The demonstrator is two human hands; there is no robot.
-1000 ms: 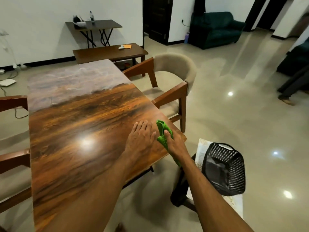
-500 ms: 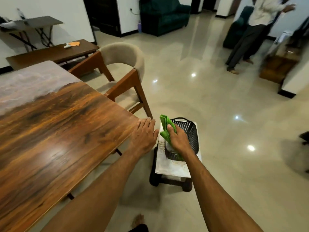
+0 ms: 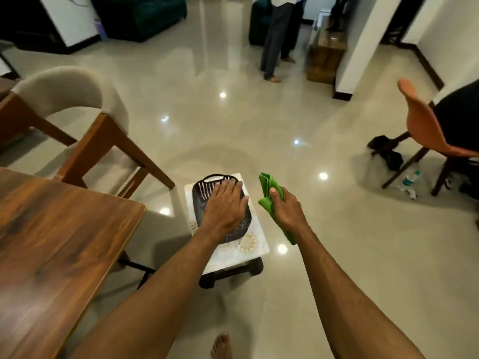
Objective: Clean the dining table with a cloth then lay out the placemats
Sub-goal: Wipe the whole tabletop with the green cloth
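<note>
My right hand [image 3: 285,211] grips a green cloth [image 3: 269,193] in the air over the floor, to the right of a low stool. My left hand [image 3: 225,206] hovers flat, fingers extended, over a dark perforated plastic basket [image 3: 204,187]. The basket stands on pale patterned placemats [image 3: 246,244] stacked on the small dark stool [image 3: 230,275]. The glossy wooden dining table [image 3: 57,242] fills the lower left, its corner left of the stool. Whether my left hand touches the basket I cannot tell.
A wooden chair with a beige back [image 3: 75,99] stands behind the table corner. An orange chair [image 3: 427,130], a water bottle [image 3: 409,180] and dark items lie at the right. A person's legs [image 3: 277,40] stand far off on the shiny tiled floor. My bare foot [image 3: 220,345] shows below.
The view has swung right, away from the table. My left hand left the table edge and moved over the basket. My right hand carried the cloth off the table to beside the stool.
</note>
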